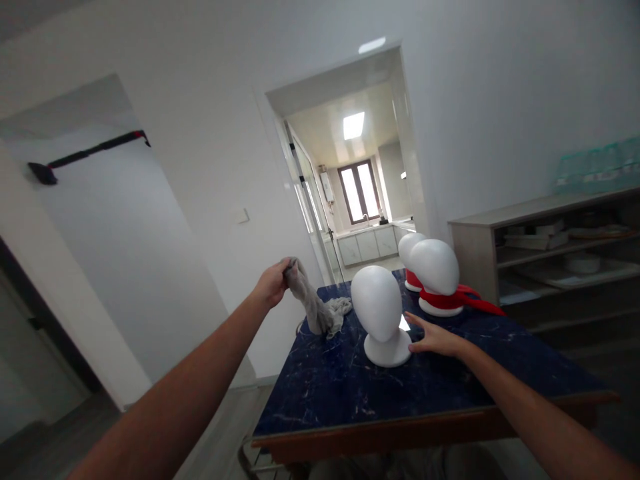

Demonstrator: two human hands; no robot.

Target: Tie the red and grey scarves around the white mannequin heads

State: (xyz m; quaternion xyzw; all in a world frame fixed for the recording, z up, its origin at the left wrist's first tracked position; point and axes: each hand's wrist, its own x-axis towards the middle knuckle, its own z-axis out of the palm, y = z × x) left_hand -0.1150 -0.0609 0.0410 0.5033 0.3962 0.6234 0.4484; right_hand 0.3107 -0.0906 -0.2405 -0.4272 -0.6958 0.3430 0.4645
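Centrally, a dark blue marble-patterned table (350,393) with a wooden edge is seen filling the lower middle of the view, tilted by the camera angle. At 3 o'clock from it, a low open wooden shelf unit (545,247) is set against the white wall, with flat items stacked on its shelves. At 12 o'clock, a doorway (350,167) is opened onto a bright kitchen with a window.

On the table, a bare white mannequin head (379,313) is stood upright on its round base, near the middle. At 1 o'clock from it, a second white mannequin head (436,270) is stood, with a red scarf (463,300) wrapped round its neck and trailing to the right; a third head (407,250), also with red at its neck, is partly hidden behind that one.

At 9 o'clock from the bare head, a grey cloth (317,307) is held up by its top end, its lower end bunched on the tabletop. It is gripped by the left hand (273,283), whose fingers are closed in a fist-like pinch round the fabric.

The right hand (435,339) is laid palm down at 3 o'clock of the bare head's base, fingers extended and held loosely together, the fingertips just beside or touching the base; which cannot be told.
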